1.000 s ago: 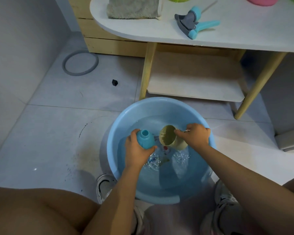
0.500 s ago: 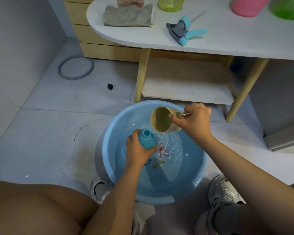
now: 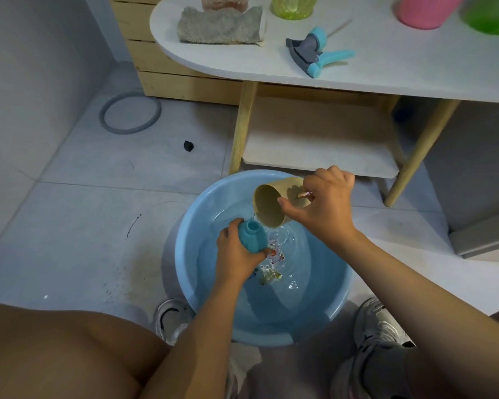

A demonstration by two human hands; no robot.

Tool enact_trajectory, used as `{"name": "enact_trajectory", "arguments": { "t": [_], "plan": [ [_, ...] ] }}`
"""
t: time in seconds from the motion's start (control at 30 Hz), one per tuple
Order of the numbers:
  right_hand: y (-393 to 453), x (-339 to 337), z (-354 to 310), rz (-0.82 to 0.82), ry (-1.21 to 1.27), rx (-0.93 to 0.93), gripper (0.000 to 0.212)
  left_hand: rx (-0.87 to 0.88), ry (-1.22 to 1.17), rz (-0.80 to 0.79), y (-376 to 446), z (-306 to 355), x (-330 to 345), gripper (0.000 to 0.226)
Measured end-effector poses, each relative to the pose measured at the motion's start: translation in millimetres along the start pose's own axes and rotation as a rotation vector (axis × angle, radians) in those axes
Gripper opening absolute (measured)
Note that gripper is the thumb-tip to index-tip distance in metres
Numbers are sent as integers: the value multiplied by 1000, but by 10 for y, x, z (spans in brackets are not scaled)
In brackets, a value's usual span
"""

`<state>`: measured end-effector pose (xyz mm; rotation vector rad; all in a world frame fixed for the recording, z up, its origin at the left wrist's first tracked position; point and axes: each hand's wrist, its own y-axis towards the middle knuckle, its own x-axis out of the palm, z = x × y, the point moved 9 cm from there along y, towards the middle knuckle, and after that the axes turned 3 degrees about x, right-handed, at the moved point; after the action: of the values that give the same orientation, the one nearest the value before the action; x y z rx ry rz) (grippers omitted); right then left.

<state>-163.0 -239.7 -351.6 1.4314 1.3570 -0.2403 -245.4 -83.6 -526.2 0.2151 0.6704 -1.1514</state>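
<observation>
At frame centre, our left hand (image 3: pixel 234 257) grips the bottle (image 3: pixel 251 237) over the basin (image 3: pixel 185 269) while our right hand (image 3: pixel 329 208) pinches the tilted cup (image 3: pixel 267 204); misaligned, its thin stream could miss the neck.

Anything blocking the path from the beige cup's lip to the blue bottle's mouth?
Nothing visible. The bottle is uncapped, and the left hand grips it below its open neck. The cup, tilted in the right hand, hangs with its lip just above and beside the neck, over the basin.
</observation>
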Motion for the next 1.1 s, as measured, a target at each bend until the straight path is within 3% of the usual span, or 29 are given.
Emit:
{"name": "enact_trajectory", "arguments": {
  "t": [0.87, 1.1],
  "plan": [
    [31, -79, -144, 58, -27, -127, 41, -6, -1, 4, -6, 24, 0, 89],
    [5, -1, -36, 44, -67, -78, 41, -8, -18, 22, -6, -9, -6, 86]
  ]
}}
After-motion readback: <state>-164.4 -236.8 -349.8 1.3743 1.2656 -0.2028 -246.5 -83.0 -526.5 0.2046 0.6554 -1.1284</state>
